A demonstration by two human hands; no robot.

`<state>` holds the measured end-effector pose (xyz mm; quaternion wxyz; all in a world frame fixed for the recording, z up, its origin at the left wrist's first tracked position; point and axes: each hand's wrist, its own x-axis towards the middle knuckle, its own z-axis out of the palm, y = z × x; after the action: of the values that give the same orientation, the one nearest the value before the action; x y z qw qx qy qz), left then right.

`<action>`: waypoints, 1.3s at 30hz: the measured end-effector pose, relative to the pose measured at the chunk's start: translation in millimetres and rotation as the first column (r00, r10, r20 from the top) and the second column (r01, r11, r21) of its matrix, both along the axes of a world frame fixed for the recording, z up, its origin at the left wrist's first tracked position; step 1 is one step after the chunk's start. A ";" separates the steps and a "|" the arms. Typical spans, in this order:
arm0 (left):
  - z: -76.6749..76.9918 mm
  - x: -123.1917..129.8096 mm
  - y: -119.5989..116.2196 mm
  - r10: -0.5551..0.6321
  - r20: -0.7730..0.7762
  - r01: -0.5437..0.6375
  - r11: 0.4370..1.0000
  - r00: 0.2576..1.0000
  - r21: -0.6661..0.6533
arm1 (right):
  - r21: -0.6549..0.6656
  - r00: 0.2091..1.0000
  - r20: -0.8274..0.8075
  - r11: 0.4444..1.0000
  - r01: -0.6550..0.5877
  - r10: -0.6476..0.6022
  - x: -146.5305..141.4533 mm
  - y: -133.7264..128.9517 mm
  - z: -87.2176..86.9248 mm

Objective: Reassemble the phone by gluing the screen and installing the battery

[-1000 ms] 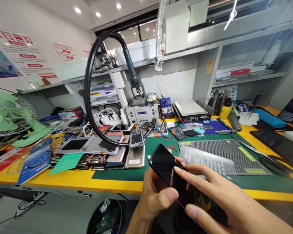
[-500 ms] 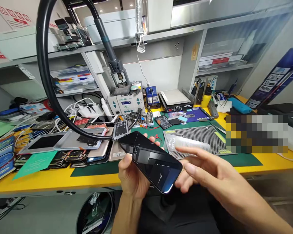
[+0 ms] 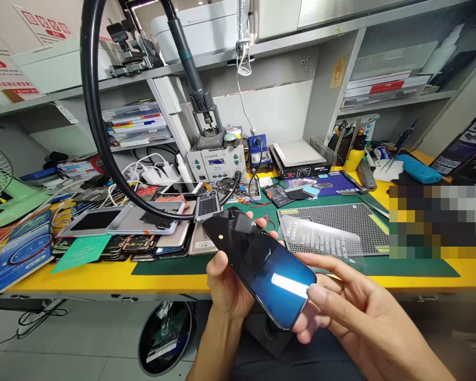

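A dark, glossy smartphone is held tilted above the front edge of the bench, bright reflections on its face. My left hand is closed around its far-left part, thumb on the near edge and fingertips showing past the far edge. At the near-right end, my right hand pinches the phone's corner between thumb and fingers. Beyond the hands lies a perforated mat with a clear printed film on it.
A hot-air station with a thick black hose stands at the back, beside a flat heating plate. Phone parts and trays pile up on the left. A bin sits below, and a green fan at far left.
My right hand has closed from a looser pose onto the phone's near-right end. The phone's reflections have shifted to a bright blue glare. The view has turned slightly left.
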<state>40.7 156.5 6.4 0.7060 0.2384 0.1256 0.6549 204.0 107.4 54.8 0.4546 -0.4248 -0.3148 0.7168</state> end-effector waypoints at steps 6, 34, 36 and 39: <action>-0.7 -2.3 -1.3 0.008 -0.049 -0.007 1.000 0.999 0.025 | 0.000 0.999 0.042 1.000 0.004 -0.004 -1.3 -3.0 0.2; 8.2 9.2 -4.8 0.032 0.005 -0.032 0.998 0.999 0.053 | 0.007 0.999 -0.009 0.999 -0.054 0.054 -1.7 -7.4 -7.7; 8.4 11.5 -5.4 0.023 0.027 -0.024 0.998 0.999 0.056 | 0.004 0.993 -0.050 0.995 -0.104 0.104 -0.9 -6.5 -7.4; 5.5 10.8 -5.8 -0.058 0.012 0.057 0.996 0.998 0.069 | 0.011 0.990 -0.022 0.990 -0.139 0.139 2.9 -5.7 -11.1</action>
<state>51.4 150.7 11.9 0.7170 0.2612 0.0912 0.6398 206.8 101.7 43.7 0.4090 -0.3915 -0.3418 0.7500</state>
